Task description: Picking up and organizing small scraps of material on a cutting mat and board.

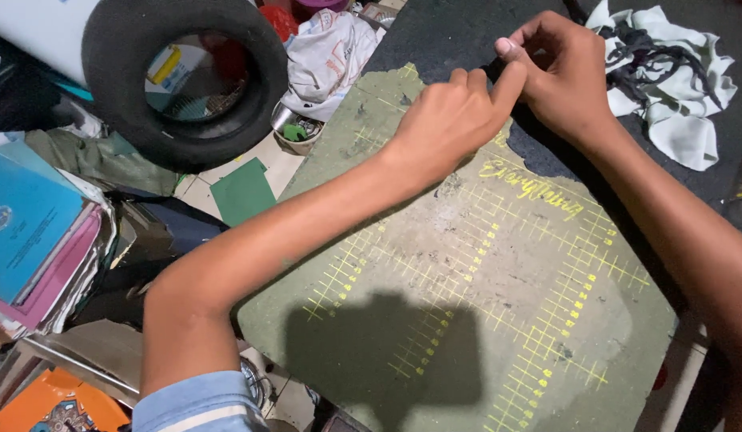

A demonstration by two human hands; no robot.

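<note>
While both arms reach up the frame:
Mat: worn green cutting mat [483, 296], lower centre, nothing cut on it.
Left hand [447, 120]: fingers curled, forefinger pressing the black sheet's edge.
Right hand [563, 76]: fingertips pinching that edge.
Black sheet [459, 36]: upper centre, overlapping mat; work barely begun, I judge.
Tyre [187, 76]: upper left.

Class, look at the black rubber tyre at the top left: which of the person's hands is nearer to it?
Left. The left hand rests on the green cutting mat, nearer the tyre. The right hand lies beyond it, farther right.
</note>
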